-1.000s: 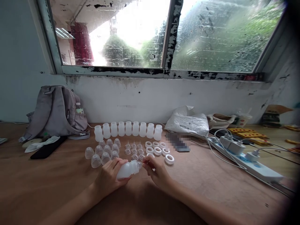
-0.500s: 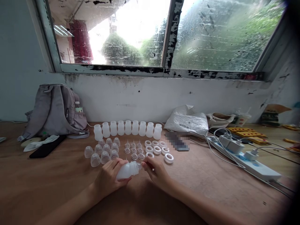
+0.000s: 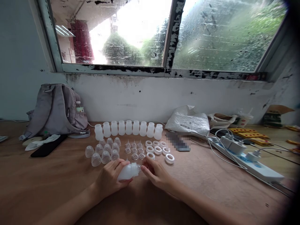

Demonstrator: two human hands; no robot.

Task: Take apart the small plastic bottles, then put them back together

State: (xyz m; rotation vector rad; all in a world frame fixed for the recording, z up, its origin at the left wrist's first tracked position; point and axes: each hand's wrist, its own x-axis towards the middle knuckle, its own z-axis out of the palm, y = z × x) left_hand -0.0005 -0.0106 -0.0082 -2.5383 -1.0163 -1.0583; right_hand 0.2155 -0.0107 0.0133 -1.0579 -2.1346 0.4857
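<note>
My left hand point(image 3: 109, 176) is wrapped round a frosted white baby bottle point(image 3: 126, 172), tilted on its side with its threaded neck to the right. At that neck sits a clear bottle nipple point(image 3: 138, 169). The fingertips of my right hand point(image 3: 157, 173) are closed on the nipple's tip, partly covering it. Just beyond my hands, clear dome caps point(image 3: 106, 157) stand at the left, loose clear nipples point(image 3: 134, 156) lie in the middle, and white screw rings point(image 3: 157, 150) lie at the right. Behind them runs a row of several frosted bottles point(image 3: 128, 128).
A grey backpack point(image 3: 56, 109) leans at the back left beside a black flat object point(image 3: 48, 150). Toward the right are a silver bag point(image 3: 189, 122), a partly blurred phone point(image 3: 182, 147), a white power strip point(image 3: 260, 170) with cables, and yellow parts point(image 3: 252, 134).
My right fingers have shifted slightly and turned around the nipple, with the thumb now lower. The bottle stays nearly in place in my left hand. The view has moved slightly.
</note>
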